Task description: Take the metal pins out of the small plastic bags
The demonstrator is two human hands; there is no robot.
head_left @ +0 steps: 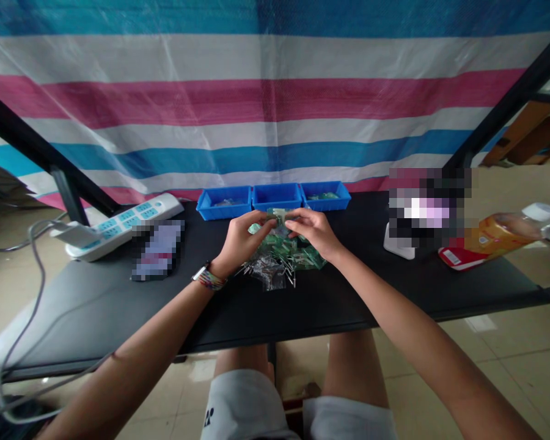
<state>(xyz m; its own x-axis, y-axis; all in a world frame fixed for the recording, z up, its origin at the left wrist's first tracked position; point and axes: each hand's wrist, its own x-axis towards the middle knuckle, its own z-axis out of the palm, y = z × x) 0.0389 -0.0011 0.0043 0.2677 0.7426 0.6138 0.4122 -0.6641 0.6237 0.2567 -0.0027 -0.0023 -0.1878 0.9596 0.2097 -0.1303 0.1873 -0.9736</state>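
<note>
Both of my hands meet over a heap in the middle of the black table. My left hand [250, 235], with a band and watch at the wrist, pinches one side of a small greenish see-through plastic packet [277, 213]. My right hand [314, 229] pinches its other side; the packet's contents are too small to make out. Below my fingers lies a pile of green packets [309, 256], with thin silvery metal pieces [289, 274] sticking out. A clear plastic bag [270, 272] rests at the near side of the pile.
Three blue bins [276, 197] stand in a row behind my hands; the outer two hold small items. To the left are a white power strip [123, 226] with a cable and a blurred phone [160, 250]. A drink bottle [495, 238] lies at the right. Striped sheeting [266, 98] hangs behind.
</note>
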